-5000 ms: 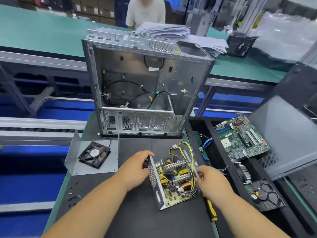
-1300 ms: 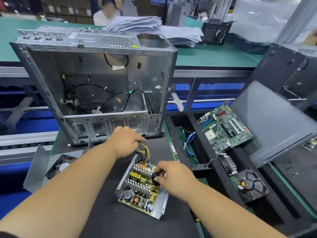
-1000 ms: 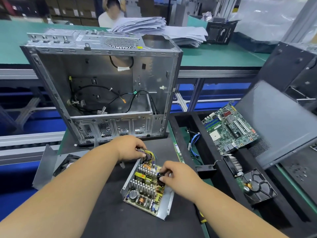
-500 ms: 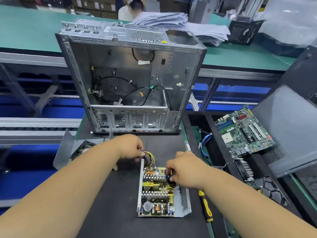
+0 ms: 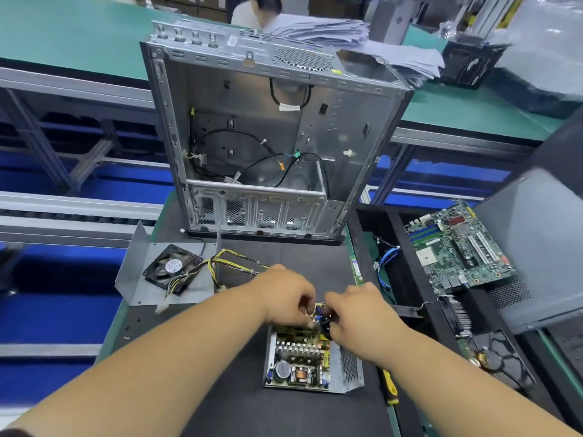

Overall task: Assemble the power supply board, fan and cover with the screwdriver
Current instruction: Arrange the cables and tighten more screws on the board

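The power supply board (image 5: 301,364) lies flat in its open metal tray on the black mat, near the front. My left hand (image 5: 284,296) has its fingers curled on the board's far end. My right hand (image 5: 356,313) pinches a small black part (image 5: 325,326) over the board. The yellow and black cable bundle (image 5: 220,266) runs left from the board across the cover. The black fan (image 5: 172,268) lies on the grey L-shaped metal cover (image 5: 132,279) at the left. The yellow-handled screwdriver (image 5: 389,387) lies on the mat under my right forearm.
An open silver computer case (image 5: 268,137) stands behind the mat. To the right, a black tray (image 5: 372,222) holds a green motherboard (image 5: 457,247), blue cables (image 5: 386,260) and another fan (image 5: 501,357). A grey panel (image 5: 536,241) leans at the far right. Small screws (image 5: 132,326) dot the mat's left edge.
The cable bundle now lies stretched out to the left over the fan and cover. My left hand has shifted from the cables' root onto the board's far end, close to my right hand.
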A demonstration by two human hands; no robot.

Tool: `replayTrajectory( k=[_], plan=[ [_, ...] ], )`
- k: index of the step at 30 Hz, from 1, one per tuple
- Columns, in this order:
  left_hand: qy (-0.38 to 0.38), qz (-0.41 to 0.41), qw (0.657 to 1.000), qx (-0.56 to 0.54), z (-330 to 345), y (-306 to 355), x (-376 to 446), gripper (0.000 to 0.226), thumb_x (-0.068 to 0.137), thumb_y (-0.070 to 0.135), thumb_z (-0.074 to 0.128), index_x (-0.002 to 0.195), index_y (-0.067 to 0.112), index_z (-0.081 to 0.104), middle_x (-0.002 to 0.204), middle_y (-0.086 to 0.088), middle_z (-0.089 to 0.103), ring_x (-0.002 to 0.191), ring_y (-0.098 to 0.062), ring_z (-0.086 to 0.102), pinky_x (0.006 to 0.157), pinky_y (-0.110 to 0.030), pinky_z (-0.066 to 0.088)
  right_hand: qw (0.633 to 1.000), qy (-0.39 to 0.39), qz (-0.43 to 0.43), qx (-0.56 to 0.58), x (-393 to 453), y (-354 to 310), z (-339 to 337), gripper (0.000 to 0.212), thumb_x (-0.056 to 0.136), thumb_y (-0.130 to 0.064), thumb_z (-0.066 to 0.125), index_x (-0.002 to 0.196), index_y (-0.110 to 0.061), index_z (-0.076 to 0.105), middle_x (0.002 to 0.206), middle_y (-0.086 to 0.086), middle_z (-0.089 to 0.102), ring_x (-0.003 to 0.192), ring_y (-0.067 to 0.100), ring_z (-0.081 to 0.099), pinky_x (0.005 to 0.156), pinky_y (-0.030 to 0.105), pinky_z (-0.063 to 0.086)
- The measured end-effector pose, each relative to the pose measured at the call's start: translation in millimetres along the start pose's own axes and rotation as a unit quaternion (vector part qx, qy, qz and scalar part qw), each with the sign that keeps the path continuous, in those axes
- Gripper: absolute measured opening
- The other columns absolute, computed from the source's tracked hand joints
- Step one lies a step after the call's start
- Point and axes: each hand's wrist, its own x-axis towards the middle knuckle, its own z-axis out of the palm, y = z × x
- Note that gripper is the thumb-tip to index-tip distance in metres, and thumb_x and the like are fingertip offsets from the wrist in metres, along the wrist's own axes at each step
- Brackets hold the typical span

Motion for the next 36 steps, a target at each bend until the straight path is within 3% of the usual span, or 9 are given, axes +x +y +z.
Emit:
replayTrajectory(
  k=[8,13,15,18,22,25,29,33,36],
  plan=[
    [0.032,-0.009,0.999,-0.015,14,-5,4,0.025,0.077,0.053,0.07,0.08,0.029,0.065,0.071,0.016,0.062,0.071,-0.006,0.053,0.098,-0.031,0.031,0.998,0.003,0.058,0.017,-2,-5,-6,0.009,0.087,-0.029,0.053,0.096,-0.029,0.056,0.084,-0.005,0.063,0.088,0.02,0.055,0.084,0.035,0.024],
    [0.04,-0.011,0.999,-0.011,15,-4,4,0.026,0.077,0.052,0.069,0.077,0.027,0.064,0.074,0.013,0.066,0.072,-0.008,0.057,0.1,-0.033,0.031,0.997,0.023,-0.001,-0.068,-17,-20,1,0.028,0.071,-0.034,0.059,0.095,-0.02,0.053,0.077,-0.005,0.058,0.076,0.026,0.054,0.076,0.042,0.036],
    [0.042,-0.014,0.999,-0.014,15,-4,3,0.025,0.078,0.051,0.069,0.078,0.027,0.066,0.072,0.014,0.065,0.072,-0.008,0.057,0.101,-0.034,0.031,0.997,0.006,-0.003,-0.075,-19,-21,5,0.035,0.073,-0.034,0.063,0.103,-0.02,0.053,0.085,-0.003,0.06,0.083,0.026,0.055,0.084,0.043,0.036],
    [0.038,-0.019,0.999,-0.021,15,-4,3,0.025,0.077,0.053,0.07,0.078,0.028,0.066,0.07,0.016,0.063,0.071,-0.006,0.054,0.102,-0.034,0.032,0.998,0.017,0.025,-0.056,-17,-21,4,0.028,0.07,-0.028,0.068,0.095,-0.018,0.058,0.075,-0.003,0.062,0.076,0.025,0.057,0.088,0.039,0.04],
    [0.033,-0.022,0.999,-0.023,14,-4,2,0.026,0.078,0.054,0.069,0.079,0.028,0.067,0.074,0.014,0.066,0.074,-0.008,0.056,0.102,-0.035,0.032,0.995,0.039,0.082,0.041,-18,-18,10,0.03,0.073,-0.029,0.064,0.102,-0.021,0.059,0.067,-0.012,0.048,0.073,0.022,0.05,0.093,0.032,0.029],
    [0.034,-0.023,0.999,-0.024,13,-3,1,0.025,0.079,0.053,0.069,0.08,0.028,0.067,0.074,0.013,0.066,0.075,-0.008,0.057,0.102,-0.035,0.032,0.996,0.055,0.07,0.03,-17,-19,11,0.026,0.068,-0.024,0.066,0.092,-0.022,0.056,0.066,-0.012,0.043,0.072,0.021,0.046,0.084,0.031,0.023],
    [0.034,-0.022,0.999,-0.023,12,-3,2,0.025,0.079,0.052,0.068,0.077,0.027,0.066,0.075,0.013,0.066,0.076,-0.009,0.057,0.102,-0.036,0.032,0.995,0.1,0.006,-0.008,-15,-21,14,0.027,0.052,-0.015,0.066,0.075,-0.02,0.054,0.064,-0.008,0.048,0.066,0.022,0.049,0.08,0.035,0.031],
    [0.027,-0.026,0.999,-0.026,14,-3,2,0.027,0.078,0.055,0.07,0.082,0.028,0.068,0.076,0.014,0.067,0.078,-0.008,0.058,0.101,-0.036,0.033,0.98,0.064,0.145,0.122,3,0,-9,0.025,0.068,-0.031,0.063,0.093,-0.035,0.061,0.07,-0.018,0.051,0.084,0.011,0.054,0.087,0.033,0.025],
    [0.024,-0.024,0.999,-0.032,14,-4,3,0.028,0.077,0.056,0.07,0.083,0.029,0.069,0.075,0.015,0.067,0.077,-0.007,0.057,0.101,-0.035,0.032,0.958,-0.017,0.198,0.208,13,12,-22,0.028,0.073,-0.033,0.067,0.099,-0.04,0.058,0.08,-0.016,0.059,0.089,0.009,0.057,0.088,0.033,0.025]
  ],
)
